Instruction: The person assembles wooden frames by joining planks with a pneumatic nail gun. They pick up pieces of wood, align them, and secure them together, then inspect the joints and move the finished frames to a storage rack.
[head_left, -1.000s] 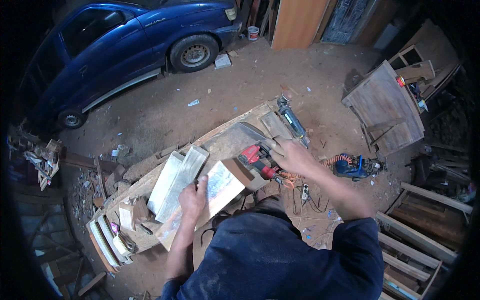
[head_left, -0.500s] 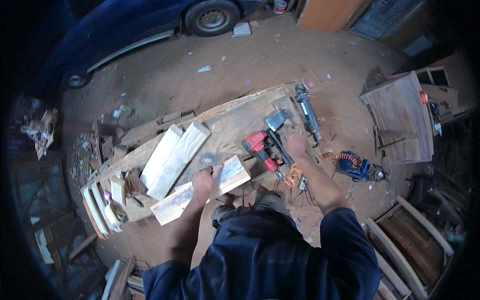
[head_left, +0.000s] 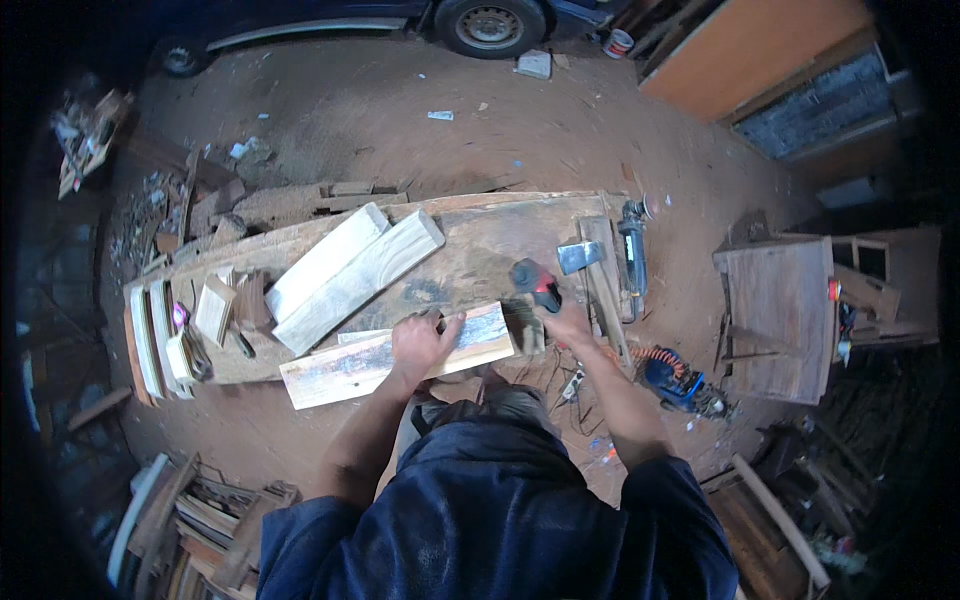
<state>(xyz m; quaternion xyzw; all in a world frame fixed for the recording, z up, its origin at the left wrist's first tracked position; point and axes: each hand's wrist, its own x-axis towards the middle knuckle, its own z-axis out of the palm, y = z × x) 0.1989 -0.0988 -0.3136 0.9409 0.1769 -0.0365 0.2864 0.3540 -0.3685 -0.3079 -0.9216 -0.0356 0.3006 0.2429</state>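
My left hand (head_left: 422, 342) is closed over the upper edge of a pale wooden board (head_left: 335, 374) at the near side of the workbench (head_left: 480, 230). That board has a dark, rough streak along it. My right hand (head_left: 568, 322) grips the handle of a red and black nail gun (head_left: 533, 276), raised just beyond the board's right end. Beside the gun lies a grey axe head (head_left: 578, 257). Two light planks (head_left: 360, 285) rest slantwise beyond my left hand.
An angle grinder (head_left: 632, 255) lies at the bench's right end. On the floor nearby is a blue machine (head_left: 675, 382) with an orange coiled hose. Wood pieces (head_left: 213, 310) crowd the bench's left end. A wooden cabinet (head_left: 775, 320) stands right; a vehicle wheel (head_left: 490, 27) shows far off.
My right hand has taken hold of the nail gun and lifted it from the bench. My left hand stays on the board. The whole view has turned and shifted.
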